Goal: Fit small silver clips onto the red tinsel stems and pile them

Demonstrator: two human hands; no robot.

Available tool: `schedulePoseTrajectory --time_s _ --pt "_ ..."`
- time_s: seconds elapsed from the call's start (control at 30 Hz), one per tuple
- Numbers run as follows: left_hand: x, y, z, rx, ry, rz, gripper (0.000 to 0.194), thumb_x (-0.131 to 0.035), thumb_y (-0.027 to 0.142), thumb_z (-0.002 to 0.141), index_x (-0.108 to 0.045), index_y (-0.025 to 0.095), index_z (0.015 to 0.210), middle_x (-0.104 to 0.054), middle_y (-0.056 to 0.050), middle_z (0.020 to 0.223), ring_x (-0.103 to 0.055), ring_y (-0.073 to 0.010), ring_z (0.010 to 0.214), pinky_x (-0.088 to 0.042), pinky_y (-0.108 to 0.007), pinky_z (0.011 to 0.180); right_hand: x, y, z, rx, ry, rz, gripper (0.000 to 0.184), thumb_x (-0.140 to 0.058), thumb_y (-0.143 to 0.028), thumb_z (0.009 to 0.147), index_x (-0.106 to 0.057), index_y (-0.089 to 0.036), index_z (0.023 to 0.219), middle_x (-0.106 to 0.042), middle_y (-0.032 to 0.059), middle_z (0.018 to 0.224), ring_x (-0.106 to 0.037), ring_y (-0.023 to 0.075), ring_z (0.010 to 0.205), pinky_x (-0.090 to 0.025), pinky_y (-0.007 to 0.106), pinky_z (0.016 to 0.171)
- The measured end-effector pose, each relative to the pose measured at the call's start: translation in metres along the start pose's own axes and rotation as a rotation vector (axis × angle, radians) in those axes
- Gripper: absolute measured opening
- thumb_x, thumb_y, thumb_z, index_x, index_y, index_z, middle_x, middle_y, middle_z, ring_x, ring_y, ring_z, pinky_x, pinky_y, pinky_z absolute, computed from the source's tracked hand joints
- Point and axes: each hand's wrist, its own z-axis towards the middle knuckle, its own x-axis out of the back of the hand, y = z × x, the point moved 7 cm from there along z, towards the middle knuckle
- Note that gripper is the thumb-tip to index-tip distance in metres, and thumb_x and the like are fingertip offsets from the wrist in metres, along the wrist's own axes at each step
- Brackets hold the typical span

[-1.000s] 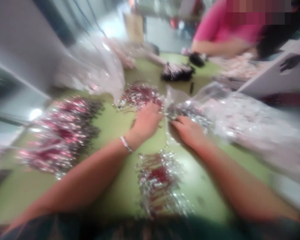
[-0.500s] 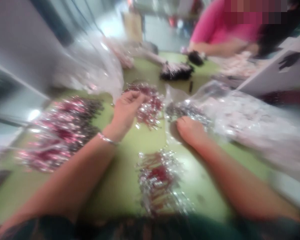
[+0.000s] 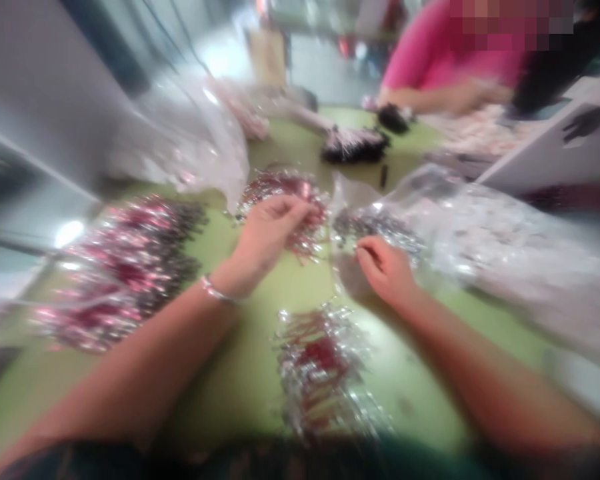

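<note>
My left hand (image 3: 270,230), a bracelet at its wrist, is closed in a pinch over the near side of a pile of thin red and silver pieces (image 3: 275,180). What its fingertips hold, if anything, is too blurred to name. To the right, my right hand (image 3: 387,270) is also pinched, at the mouth of a clear plastic bag (image 3: 347,190) beside small silver-grey pieces (image 3: 380,223). Anything between those fingers is too small to make out. Nearer my body lies a second group of red and silver pieces (image 3: 325,360), roughly lined up.
A large heap of pink and silver pieces with dark ends (image 3: 130,267) lies at left. Behind it stands a clear bag (image 3: 190,140). Bagged white pieces (image 3: 510,240) fill the right side. Dark-tipped bundles (image 3: 355,145) lie farther back, near a person in a pink top (image 3: 425,53).
My left hand has moved slightly right and toward me. The right hand has turned and lifted a little, so its pinched thumb and finger now show. The co-worker's hand has shifted.
</note>
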Motion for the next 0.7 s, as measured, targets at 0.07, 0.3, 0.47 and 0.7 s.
schedulePoseTrajectory --time_s 0.07,0.3,0.47,0.7 --pt "-0.004 0.004 -0.002 -0.044 -0.018 0.017 0.018 -0.07 0.037 0.083 -0.073 0.019 0.084 -0.074 -0.006 0.093 -0.066 -0.0135 0.081 -0.053 -0.027 0.073 0.0 -0.015 0.001 0.047 -0.03 0.091 0.013 -0.05 -0.025 0.092 -0.061 -0.022 0.09 -0.07 0.0042 0.086 -0.063 0.017 0.077 -0.047 0.032 0.069" --pt "-0.037 0.009 -0.019 -0.129 -0.121 0.197 0.007 -0.072 0.025 0.08 -0.073 0.021 0.074 -0.072 -0.005 0.102 -0.063 -0.0175 0.103 -0.049 -0.035 0.096 -0.016 -0.046 -0.003 0.144 -0.17 0.23 0.011 -0.052 -0.02 0.09 -0.061 -0.022 0.084 -0.069 0.0042 0.094 -0.063 0.0176 0.086 -0.047 0.031 0.07" --pt "-0.048 -0.012 -0.023 -0.068 -0.276 0.287 0.027 -0.056 0.032 0.092 -0.068 0.022 0.115 -0.071 -0.007 0.107 -0.064 -0.0172 0.094 -0.052 -0.034 0.086 -0.009 -0.039 -0.003 0.154 -0.039 0.176 0.011 -0.052 -0.019 0.091 -0.06 -0.022 0.085 -0.066 0.0039 0.087 -0.061 0.0171 0.082 -0.047 0.033 0.072" --pt "-0.058 -0.028 -0.03 0.027 -0.482 0.404 0.031 -0.042 0.031 0.098 -0.067 0.021 0.113 -0.07 -0.005 0.084 -0.062 -0.0145 0.076 -0.05 -0.028 0.068 -0.002 -0.044 -0.002 0.206 -0.024 0.222 0.012 -0.05 -0.019 0.091 -0.058 -0.023 0.083 -0.067 0.0045 0.091 -0.061 0.0182 0.09 -0.047 0.035 0.079"
